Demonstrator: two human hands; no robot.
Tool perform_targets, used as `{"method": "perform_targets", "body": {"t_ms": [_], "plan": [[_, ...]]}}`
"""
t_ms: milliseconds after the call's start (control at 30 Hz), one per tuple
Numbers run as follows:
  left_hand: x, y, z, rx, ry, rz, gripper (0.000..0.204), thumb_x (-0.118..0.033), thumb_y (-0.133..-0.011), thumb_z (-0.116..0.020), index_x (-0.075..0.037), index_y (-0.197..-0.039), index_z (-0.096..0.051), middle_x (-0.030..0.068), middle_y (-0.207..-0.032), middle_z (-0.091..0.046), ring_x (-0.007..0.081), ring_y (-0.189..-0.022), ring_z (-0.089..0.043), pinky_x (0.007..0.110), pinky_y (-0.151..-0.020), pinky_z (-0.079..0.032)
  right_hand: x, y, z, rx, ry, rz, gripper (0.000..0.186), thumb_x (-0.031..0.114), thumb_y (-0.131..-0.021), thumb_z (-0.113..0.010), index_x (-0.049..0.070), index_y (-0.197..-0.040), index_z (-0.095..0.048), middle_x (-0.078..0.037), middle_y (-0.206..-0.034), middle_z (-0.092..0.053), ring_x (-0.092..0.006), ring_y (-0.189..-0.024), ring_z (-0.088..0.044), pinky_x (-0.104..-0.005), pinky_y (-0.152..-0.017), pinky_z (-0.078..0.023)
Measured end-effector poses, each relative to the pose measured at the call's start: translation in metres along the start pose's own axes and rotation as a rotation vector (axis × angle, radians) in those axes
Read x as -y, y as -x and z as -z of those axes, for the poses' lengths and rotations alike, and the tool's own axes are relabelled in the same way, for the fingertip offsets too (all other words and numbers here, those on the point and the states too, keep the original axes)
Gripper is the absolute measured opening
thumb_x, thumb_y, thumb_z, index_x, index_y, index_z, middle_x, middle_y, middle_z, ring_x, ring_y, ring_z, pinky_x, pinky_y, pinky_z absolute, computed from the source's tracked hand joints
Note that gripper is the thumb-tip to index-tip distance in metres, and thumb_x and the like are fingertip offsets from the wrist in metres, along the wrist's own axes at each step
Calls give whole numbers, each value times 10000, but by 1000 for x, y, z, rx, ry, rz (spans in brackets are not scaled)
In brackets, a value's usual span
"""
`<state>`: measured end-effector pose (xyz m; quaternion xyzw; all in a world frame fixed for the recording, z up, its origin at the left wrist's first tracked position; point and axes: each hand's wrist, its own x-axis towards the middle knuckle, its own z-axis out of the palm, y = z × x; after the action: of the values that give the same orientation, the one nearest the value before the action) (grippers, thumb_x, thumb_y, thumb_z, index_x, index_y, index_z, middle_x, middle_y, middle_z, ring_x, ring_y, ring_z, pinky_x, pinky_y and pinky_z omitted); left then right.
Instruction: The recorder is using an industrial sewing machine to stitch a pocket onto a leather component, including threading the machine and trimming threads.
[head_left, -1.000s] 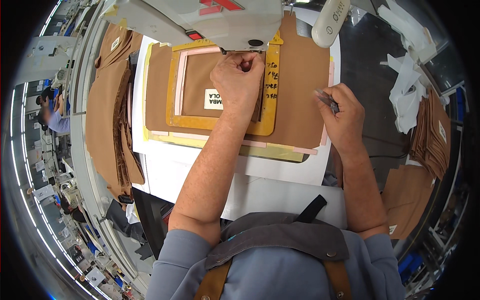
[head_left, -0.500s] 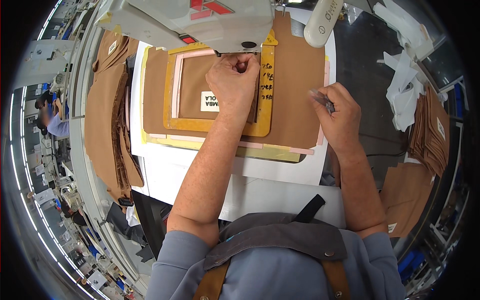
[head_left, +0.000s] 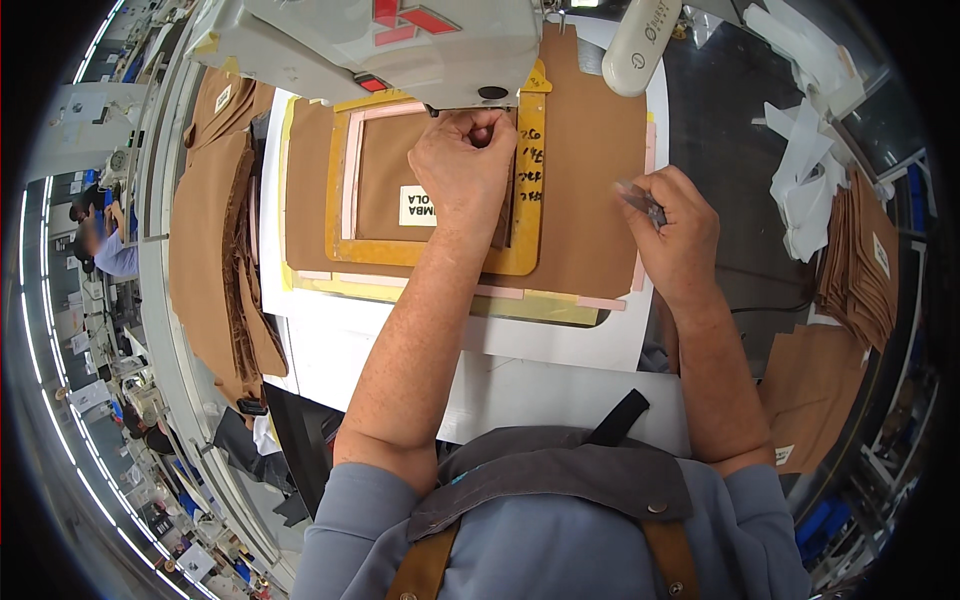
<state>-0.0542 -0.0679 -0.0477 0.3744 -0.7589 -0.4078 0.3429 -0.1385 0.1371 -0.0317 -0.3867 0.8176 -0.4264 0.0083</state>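
At the far right corner of the yellow frame, under the machine head, the person's left hand curls its fingers together; the tips are too hidden to tell whether they grip anything. Well to the right of the frame, the right hand clasps a small grey tool. The brown panel lies flat beneath the frame, reaching past its left and right sides. The step in hand looks like fine finger work below the head; the next move seems to call for a steady left hand, a flat panel and the tool's tip clear of the cloth. The tool slants, pointing forward and left toward the frame. The panel's long axis appears to run side to side, though the head hides part of it.
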Motion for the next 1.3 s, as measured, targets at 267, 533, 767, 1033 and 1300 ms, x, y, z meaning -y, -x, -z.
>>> {"method": "perform_targets", "body": {"t_ms": [267, 533, 767, 1033, 1300], "plan": [[1, -1, 0, 4, 18, 5, 132, -74, -808, -755, 40, -874, -749, -6, -720, -691, 23, -627, -548, 183, -593, -452, -2, 0, -2, -19, -22, 11, 150, 97, -799, -794, 51, -887, -681, -55, -790, -626, -201, -634, -643, -309, -567, -491], [1, -1, -2, -36, 88, 32, 93, -96, -751, -740, -6, -772, -745, 26, -666, -672, 100, -586, -586, 262, -622, -486, -2, 1, -1, -64, -32, 21, 174, 71, -776, -792, 54, -909, -682, -52, -812, -632, -208, -639, -644, -311, -565, -490], [-5, 1, 0, -36, 96, 57, 108, -93, -761, -762, 7, -799, -750, 33, -692, -674, 88, -608, -580, 257, -615, -481, -7, 7, 20, -77, 192, -31, 197, 89, -783, -772, 70, -956, -680, -50, -843, -643, -223, -720, -645, -355, -699, -473], [3, -1, 0, -4, 80, 40, 148, -77, -820, -792, 39, -899, -745, -13, -765, -677, 21, -653, -515, 177, -622, -434, -35, 28, 69, -85, 428, -141, 262, 179, -837, -756, 85, -1067, -674, -42, -862, -637, -221, -768, -636, -380, -771, -456], [7, -1, 1, -25, 85, 43, 143, -65, -826, -785, 48, -896, -734, 0, -781, -684, 23, -660, -529, 177, -638, -444, -15, 18, 66, -104, 478, 72, 344, 185, -835, -758, 94, -1156, -674, -75, -1153, -612, -278, -1073, -589, -411, -932, -437]]}}
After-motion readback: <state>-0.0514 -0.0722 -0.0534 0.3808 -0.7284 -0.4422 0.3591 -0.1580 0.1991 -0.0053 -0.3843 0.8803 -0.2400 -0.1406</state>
